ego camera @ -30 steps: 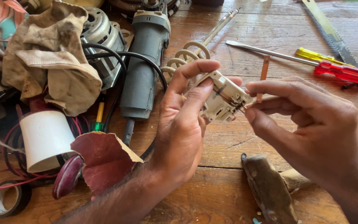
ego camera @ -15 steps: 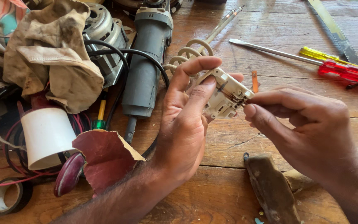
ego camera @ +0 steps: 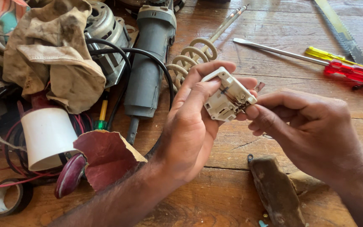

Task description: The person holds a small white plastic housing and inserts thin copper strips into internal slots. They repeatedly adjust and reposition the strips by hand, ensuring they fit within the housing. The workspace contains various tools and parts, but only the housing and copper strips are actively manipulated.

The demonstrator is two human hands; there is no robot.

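My left hand (ego camera: 190, 126) grips a small cream-white plastic electrical switch part (ego camera: 227, 96), fingers wrapped over its top and left side, holding it above the wooden table (ego camera: 232, 197). My right hand (ego camera: 311, 130) is pinched shut against the part's right end, thumb and forefinger tips pressed on a small piece there; what is between them is hidden. A coiled metal heating element (ego camera: 194, 54) lies just behind my left fingers.
A grey angle grinder (ego camera: 150, 63) with a black cord, a motor under a dirty cloth (ego camera: 51, 54), a white cup-shaped holder (ego camera: 47, 136), dark red sandpaper (ego camera: 106, 157) and a tape roll (ego camera: 5, 201) lie left. Red (ego camera: 353, 72) and yellow screwdrivers and a saw blade lie far right; a hammer head (ego camera: 276, 191) sits near the front.
My right hand has drawn in closer to the switch part and closed its fingertips on its right end. The left hand holds the part nearly still.
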